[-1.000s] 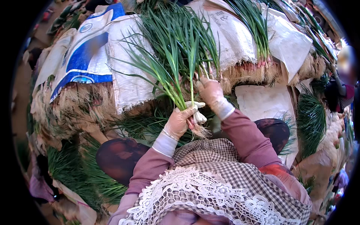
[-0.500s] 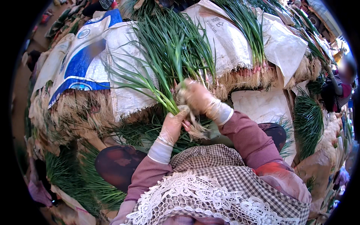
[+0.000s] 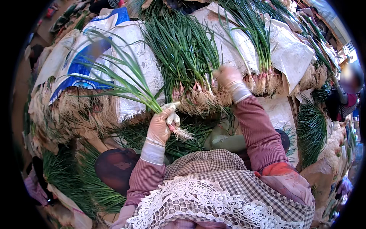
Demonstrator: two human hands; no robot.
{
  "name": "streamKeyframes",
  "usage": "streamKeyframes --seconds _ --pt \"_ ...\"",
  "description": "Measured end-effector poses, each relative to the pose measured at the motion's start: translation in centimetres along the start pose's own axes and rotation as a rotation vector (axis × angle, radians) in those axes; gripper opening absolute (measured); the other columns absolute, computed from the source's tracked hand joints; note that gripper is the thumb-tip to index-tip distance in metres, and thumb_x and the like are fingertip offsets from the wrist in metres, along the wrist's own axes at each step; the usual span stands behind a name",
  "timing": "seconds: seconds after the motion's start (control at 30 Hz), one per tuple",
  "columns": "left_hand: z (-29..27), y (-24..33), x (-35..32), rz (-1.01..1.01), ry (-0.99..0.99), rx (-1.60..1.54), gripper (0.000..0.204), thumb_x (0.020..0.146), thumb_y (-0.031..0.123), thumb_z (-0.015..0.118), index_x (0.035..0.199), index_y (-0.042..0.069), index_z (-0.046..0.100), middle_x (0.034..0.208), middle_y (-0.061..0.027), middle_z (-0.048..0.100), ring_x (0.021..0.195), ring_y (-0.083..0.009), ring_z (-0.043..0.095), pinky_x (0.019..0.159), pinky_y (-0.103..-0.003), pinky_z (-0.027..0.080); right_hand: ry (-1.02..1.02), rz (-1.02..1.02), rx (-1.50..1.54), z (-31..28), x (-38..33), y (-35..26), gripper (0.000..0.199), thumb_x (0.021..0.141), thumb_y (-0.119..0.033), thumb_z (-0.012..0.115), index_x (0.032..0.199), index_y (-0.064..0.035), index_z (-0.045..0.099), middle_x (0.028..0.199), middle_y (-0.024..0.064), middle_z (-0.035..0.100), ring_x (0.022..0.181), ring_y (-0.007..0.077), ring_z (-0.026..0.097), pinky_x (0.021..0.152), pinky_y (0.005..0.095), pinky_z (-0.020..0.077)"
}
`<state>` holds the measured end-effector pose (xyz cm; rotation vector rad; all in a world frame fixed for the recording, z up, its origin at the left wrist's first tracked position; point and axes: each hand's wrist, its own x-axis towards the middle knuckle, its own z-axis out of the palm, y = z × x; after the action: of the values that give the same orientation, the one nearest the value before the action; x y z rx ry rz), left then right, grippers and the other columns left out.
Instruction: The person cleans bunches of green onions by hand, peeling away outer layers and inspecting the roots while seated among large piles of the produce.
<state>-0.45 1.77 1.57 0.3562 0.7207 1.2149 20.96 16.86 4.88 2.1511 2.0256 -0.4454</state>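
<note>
My left hand [image 3: 161, 124], in a thin glove with pale finger covers, is closed around a small bunch of spring onions [image 3: 146, 95]. Their green leaves fan out to the upper left, while the pinkish bulbs and pale roots stick out below the fingers. Up at the right edge of a large heap of spring onions [image 3: 183, 53], my right hand [image 3: 228, 78] has its fingers curled together by the stalks. What lies between those fingertips cannot be made out. The heap rests on white sacking, its roots toward me.
White woven sacks [image 3: 133, 68] and a blue-and-white sack [image 3: 85, 57] cover rooted bundles at the left. Another spring onion pile [image 3: 257, 42] lies right of the heap. Loose greens [image 3: 72, 179] lie at lower left and more [image 3: 310, 129] at right. A person [image 3: 345, 89] is at the far right.
My hands have come apart. The left moved slightly left and down with the spring onions; the right moved up and right to the heap's edge, away from the bunch.
</note>
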Motion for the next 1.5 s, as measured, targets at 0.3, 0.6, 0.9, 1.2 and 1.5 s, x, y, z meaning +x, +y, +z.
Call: streamKeyframes --seconds 0.3,0.6,0.9,1.2,1.5 --pt "-0.5 -0.9 0.3 -0.031 0.029 -0.018 0.031 0.086 0.02 0.04 0.089 -0.009 0.052 0.043 -0.0001 0.036 0.049 -0.0151 0.045 0.05 -0.025 0.04 -0.114 -0.355 1.577 -2.6 -3.5 0.8 0.022 0.082 -0.028 0.047 0.079 -0.0062 0.053 0.064 -0.0006 0.048 0.055 0.0083 0.043 0.05 0.0177 0.0404" --pt "1.0 -3.4 0.2 -0.114 -0.075 0.289 0.031 0.085 0.024 0.045 0.1 -0.002 0.052 0.062 -0.0036 0.055 0.043 -0.0084 0.048 0.037 -0.017 0.039 -0.344 -0.676 0.399 5.2 -11.7 -1.7 0.027 0.073 -0.031 0.061 0.08 -0.0052 0.056 0.068 0.0065 0.054 0.065 0.0132 0.05 0.064 0.0309 0.0419" --pt "2.2 -5.0 -0.8 -0.183 -0.015 -0.187 0.033 0.082 0.039 0.045 0.076 0.006 0.05 0.047 0.0028 0.036 0.04 -0.0097 0.035 0.039 -0.021 0.03 -0.165 -0.445 1.021 8.6 -8.0 -4.7 0.031 0.083 -0.029 0.042 0.077 -0.0023 0.055 0.07 0.0111 0.057 0.066 0.025 0.054 0.061 0.0337 0.0417" --pt "6.4 0.4 -4.6 0.16 -0.293 -0.009 0.033 0.088 0.031 0.036 0.09 0.001 0.05 0.039 0.0067 0.031 0.032 -0.0059 0.035 0.032 -0.02 0.032 -0.435 -0.523 0.049 7.5 -7.8 -4.2 0.034 0.083 -0.028 0.035 0.086 -0.0042 0.059 0.082 0.0159 0.059 0.074 0.0276 0.058 0.069 0.0362 0.0437" --pt "4.8 3.3 -3.7 0.239 -0.031 0.113 0.027 0.084 0.027 0.045 0.093 0.002 0.049 0.048 0.004 0.034 0.041 -0.0067 0.036 0.035 -0.02 0.03 0.023 0.142 0.649 3.1 0.6 0.0 0.031 0.082 -0.029 0.049 0.095 -0.0017 0.055 0.075 0.0087 0.058 0.062 0.0149 0.053 0.055 0.0256 0.0441"
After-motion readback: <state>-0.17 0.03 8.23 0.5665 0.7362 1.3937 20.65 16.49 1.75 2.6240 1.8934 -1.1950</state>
